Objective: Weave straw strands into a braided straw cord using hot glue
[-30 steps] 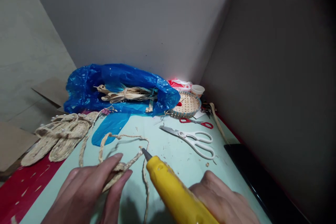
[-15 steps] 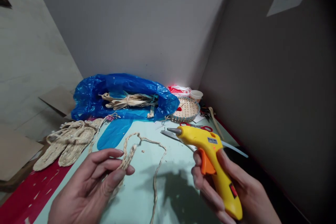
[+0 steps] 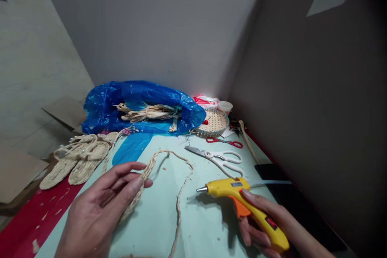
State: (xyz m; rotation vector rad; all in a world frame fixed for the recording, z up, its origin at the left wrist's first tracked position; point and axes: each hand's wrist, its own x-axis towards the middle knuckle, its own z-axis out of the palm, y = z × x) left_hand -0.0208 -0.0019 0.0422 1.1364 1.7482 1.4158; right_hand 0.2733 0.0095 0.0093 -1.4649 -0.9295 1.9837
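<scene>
Between the thumb and fingers of my left hand (image 3: 111,201) is a braided straw piece (image 3: 147,171), held upright at a slant. From its top a thin straw cord (image 3: 179,205) loops right and runs down over the pale green table (image 3: 199,225). My right hand (image 3: 266,217) is wrapped round the handle of a yellow glue gun (image 3: 226,187), low over the table at the right. Its metal nozzle points left, apart from the braid. White-handled scissors (image 3: 223,160) lie just beyond the gun.
Woven straw sandals (image 3: 87,161) lie at the left. A blue plastic bag (image 3: 145,88) with a straw bundle (image 3: 148,113) is at the back, beside a round woven basket (image 3: 214,123), a cup (image 3: 225,107) and red-handled scissors (image 3: 223,142). Walls rise behind and right.
The glue gun in my right hand has moved down and right, away from the braid, uncovering the white scissors. My left hand has turned the braid slightly.
</scene>
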